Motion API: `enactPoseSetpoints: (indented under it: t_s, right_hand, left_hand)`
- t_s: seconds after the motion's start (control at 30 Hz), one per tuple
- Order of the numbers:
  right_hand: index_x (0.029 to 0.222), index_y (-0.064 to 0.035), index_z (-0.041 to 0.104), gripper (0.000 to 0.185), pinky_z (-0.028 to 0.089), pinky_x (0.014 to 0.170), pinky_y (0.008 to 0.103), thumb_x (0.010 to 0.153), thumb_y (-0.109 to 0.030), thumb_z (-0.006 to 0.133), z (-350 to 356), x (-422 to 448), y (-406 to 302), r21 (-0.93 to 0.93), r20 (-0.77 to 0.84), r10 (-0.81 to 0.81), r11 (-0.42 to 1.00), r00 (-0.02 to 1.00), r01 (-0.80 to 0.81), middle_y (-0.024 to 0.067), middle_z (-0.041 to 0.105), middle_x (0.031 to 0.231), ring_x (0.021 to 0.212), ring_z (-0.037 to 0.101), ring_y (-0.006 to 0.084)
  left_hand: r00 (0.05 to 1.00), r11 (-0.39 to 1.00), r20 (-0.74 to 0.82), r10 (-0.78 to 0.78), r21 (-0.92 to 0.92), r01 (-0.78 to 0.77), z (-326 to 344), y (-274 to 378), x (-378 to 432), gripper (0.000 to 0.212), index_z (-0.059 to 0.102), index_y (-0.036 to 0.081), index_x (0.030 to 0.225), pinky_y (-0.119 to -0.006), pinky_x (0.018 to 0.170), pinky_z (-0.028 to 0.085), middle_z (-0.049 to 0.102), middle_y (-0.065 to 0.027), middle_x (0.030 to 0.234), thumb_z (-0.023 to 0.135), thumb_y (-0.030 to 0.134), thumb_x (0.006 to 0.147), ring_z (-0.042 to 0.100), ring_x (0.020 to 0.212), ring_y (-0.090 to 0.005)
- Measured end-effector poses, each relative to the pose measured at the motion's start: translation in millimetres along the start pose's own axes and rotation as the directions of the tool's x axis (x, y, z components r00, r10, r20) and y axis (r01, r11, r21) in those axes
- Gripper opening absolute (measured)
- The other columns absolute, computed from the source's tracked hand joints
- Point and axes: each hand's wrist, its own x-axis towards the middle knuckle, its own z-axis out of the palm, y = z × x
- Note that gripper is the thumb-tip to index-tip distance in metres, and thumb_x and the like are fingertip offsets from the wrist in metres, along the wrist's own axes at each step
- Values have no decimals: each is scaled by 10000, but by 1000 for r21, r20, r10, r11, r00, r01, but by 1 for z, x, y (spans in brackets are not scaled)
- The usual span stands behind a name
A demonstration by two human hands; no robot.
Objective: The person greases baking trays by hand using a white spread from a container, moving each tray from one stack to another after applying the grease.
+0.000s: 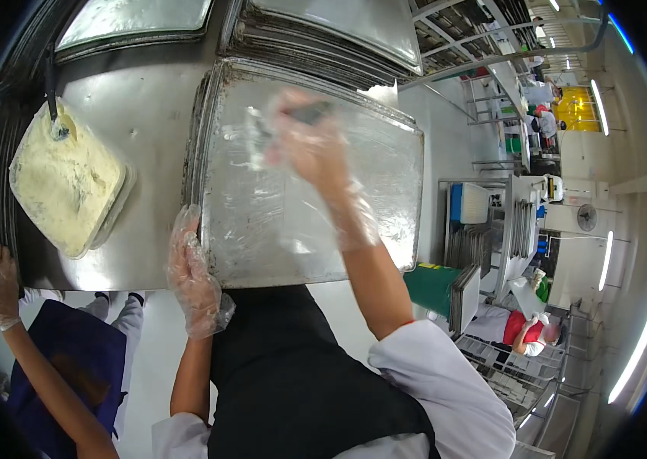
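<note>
A shiny flat baking tray [312, 218] tops a stack of metal trays before me, its surface streaked with a greasy film. Over its upper middle, my right hand [312, 137] grips a dark-handled tool [310, 112]; motion blur hides its exact kind. A clear plastic glove covers that hand. My left hand [192, 275], also in a clear glove, touches the stack's left edge near the front corner; whether its fingers grip the edge cannot be told. To the left stands a plastic tub of pale yellow fat [68, 183], with a dark handle [50, 74] sticking up from its far corner.
More tray stacks stand behind [335, 28] and at the far left [2, 172] of the metal table [145, 115]. A co-worker's gloved hand [1, 281] touches the left stack. Wire racks and a person carrying a sheet [524, 295] are off to the right.
</note>
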Motion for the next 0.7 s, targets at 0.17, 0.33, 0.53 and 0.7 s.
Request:
enactPoseSetpoints:
  t_s: [0.17,0.33,0.53,0.7]
  right_hand:
    - [792,-31,577,49,451,364,261,817,-3,545,-18,54,-26,601,-85,92,799,992,-23,84,577,651,417,571,178]
    - [782,-49,565,59,461,410,270,798,-5,528,-13,59,-1,256,-88,73,965,993,-48,87,593,694,471,575,177]
    - [834,-33,602,106,500,571,329,840,-135,573,-39,53,40,31,-80,-32,999,996,35,87,618,695,588,610,182]
    - [893,-12,664,174,502,608,300,850,-141,556,-235,-21,62,-97,-403,350,903,846,-420,120,674,694,619,656,159]
  left_hand:
    - [999,998,-36,-1,-62,-1,-3,-1,-3,360,574,-8,1247,-368,1076,330,553,-151,1313,374,182,1016,476,1254,-265]
    - [997,995,-66,-40,-98,34,4,-6,1,317,594,-5,1214,-385,1078,333,563,-165,1293,408,105,982,480,1260,-285]
    - [997,998,-73,-25,-65,21,-1,0,2,312,614,-14,1199,-383,1071,338,564,-168,1299,433,101,972,489,1248,-284]
    - [995,994,-58,-84,-77,79,-1,1,-2,322,602,-8,1208,-373,1056,346,577,-143,1279,428,141,983,506,1214,-254]
